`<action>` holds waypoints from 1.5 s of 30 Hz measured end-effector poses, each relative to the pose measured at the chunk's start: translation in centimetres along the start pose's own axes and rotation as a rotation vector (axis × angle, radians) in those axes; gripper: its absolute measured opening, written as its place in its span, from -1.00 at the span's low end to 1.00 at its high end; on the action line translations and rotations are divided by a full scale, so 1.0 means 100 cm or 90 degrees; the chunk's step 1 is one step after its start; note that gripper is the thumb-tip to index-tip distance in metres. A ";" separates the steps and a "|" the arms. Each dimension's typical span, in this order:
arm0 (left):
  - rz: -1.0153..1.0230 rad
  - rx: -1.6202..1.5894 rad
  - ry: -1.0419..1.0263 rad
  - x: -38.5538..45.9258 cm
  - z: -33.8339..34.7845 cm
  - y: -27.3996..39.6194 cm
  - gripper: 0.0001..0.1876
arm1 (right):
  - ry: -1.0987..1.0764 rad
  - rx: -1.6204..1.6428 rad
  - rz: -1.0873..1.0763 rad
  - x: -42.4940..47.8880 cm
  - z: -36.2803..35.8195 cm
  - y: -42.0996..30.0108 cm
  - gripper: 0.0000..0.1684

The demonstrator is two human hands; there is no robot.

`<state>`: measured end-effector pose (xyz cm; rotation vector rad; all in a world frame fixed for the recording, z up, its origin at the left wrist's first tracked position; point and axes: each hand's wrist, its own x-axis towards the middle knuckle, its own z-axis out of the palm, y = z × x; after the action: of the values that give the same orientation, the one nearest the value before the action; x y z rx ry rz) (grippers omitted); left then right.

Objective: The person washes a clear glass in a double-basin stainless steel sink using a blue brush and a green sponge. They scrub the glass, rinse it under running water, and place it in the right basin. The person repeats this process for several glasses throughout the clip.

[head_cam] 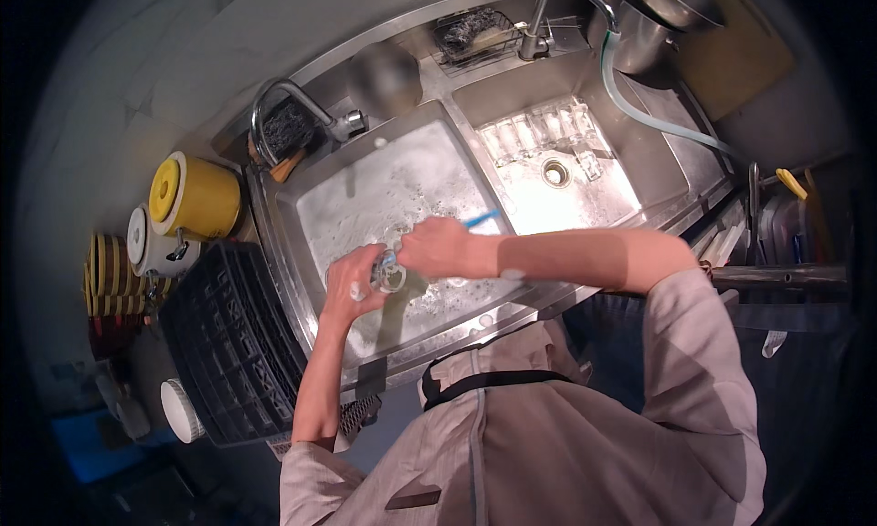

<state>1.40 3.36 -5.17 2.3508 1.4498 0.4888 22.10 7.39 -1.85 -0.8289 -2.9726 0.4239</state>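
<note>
My left hand [353,283] grips a clear drinking glass [392,277] over the left sink basin [322,183], which holds foamy water. Soap suds cling to the thumb side of that hand. Close beside it, my right hand [435,248] is closed around a tool with a thin blue handle [482,219], probably a brush. A bit of blue shows at the glass, but my fingers hide the tool's working end. In the right basin [548,214], several clear glasses [534,130] lie in a row, and another glass [588,164] lies by the drain [556,174].
A chrome faucet [301,91] arches over the left basin's back corner. Behind the right basin, another faucet [534,40] carries a pale hose [627,111]. Dark plastic crates [229,348] stand at the left, below a yellow drink dispenser [209,196]. Metal pots [640,40] sit at back right.
</note>
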 end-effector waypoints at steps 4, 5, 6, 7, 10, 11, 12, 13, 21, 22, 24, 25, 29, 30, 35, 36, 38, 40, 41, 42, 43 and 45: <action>-0.004 -0.005 0.049 -0.001 0.002 -0.001 -0.50 | -0.075 0.267 0.099 -0.011 0.010 -0.013 -0.88; -0.011 0.004 0.054 -0.002 0.006 -0.002 -0.49 | -0.038 0.194 0.052 -0.011 0.004 -0.008 -0.87; -0.021 0.012 0.060 -0.005 0.010 -0.002 -0.48 | -0.002 0.121 0.002 -0.012 -0.009 -0.002 -0.86; -0.025 -0.003 0.055 -0.006 0.012 0.000 -0.47 | 0.034 0.048 -0.045 -0.012 -0.020 0.003 -0.85; -0.023 -0.037 0.047 -0.007 0.014 0.007 -0.46 | 0.019 -0.024 -0.068 0.000 -0.017 0.006 -0.84; -0.013 -0.041 0.049 -0.006 0.011 0.010 -0.46 | 0.013 -0.024 -0.063 0.002 -0.009 0.008 -0.85; -0.001 -0.047 0.053 -0.005 0.010 0.012 -0.46 | 0.044 0.058 -0.024 -0.003 0.006 0.010 -0.87; -0.011 -0.034 0.058 -0.005 0.010 0.010 -0.45 | 0.019 0.123 0.024 -0.006 0.011 0.002 -0.87; -0.092 -0.039 0.058 -0.012 0.022 0.004 -0.46 | 0.111 -0.027 -0.078 -0.015 -0.006 -0.002 -0.89; -0.075 -0.041 0.037 -0.011 0.023 0.005 -0.46 | 0.037 -0.052 -0.058 -0.002 -0.011 -0.002 -0.89; -0.039 -0.043 -0.002 -0.010 0.020 0.006 -0.47 | -0.018 -0.046 -0.027 0.005 0.000 -0.005 -0.89; -0.037 -0.027 0.019 -0.010 0.019 0.005 -0.47 | -0.042 0.033 0.025 0.004 0.008 -0.006 -0.87; -0.057 -0.006 0.056 -0.011 0.017 0.002 -0.48 | -0.038 0.211 0.080 -0.018 0.020 -0.020 -0.86; -0.067 -0.004 0.055 -0.010 0.014 0.000 -0.48 | -0.017 0.179 0.050 -0.018 0.014 -0.022 -0.87; -0.086 -0.031 0.000 -0.011 0.014 0.003 -0.47 | 0.017 -0.108 -0.027 -0.004 -0.027 -0.008 -0.86; -0.083 -0.047 -0.010 -0.013 0.012 0.006 -0.47 | -0.009 -0.100 -0.015 0.000 -0.023 -0.005 -0.86; -0.044 -0.034 0.012 -0.010 0.009 0.013 -0.47 | 0.027 0.002 0.046 -0.005 0.007 -0.002 -0.86; -0.033 -0.017 0.020 -0.007 0.008 0.011 -0.47 | -0.027 0.087 0.090 -0.012 0.023 -0.006 -0.85; -0.042 -0.005 0.017 -0.005 0.008 0.008 -0.46 | -0.032 0.100 0.089 -0.016 0.027 -0.012 -0.85; -0.050 0.007 0.012 -0.004 0.008 0.006 -0.46 | -0.036 0.115 0.089 -0.020 0.023 -0.021 -0.85; -0.054 0.010 0.020 -0.003 0.008 0.006 -0.47 | -0.039 0.130 0.090 -0.023 0.018 -0.026 -0.85; -0.059 0.017 0.033 -0.003 0.009 0.008 -0.48 | -0.055 0.036 0.041 -0.022 -0.007 -0.016 -0.84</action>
<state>2.33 2.71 -5.67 2.2951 1.5892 0.5115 23.28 5.13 -0.69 -0.9256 -3.0025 0.5563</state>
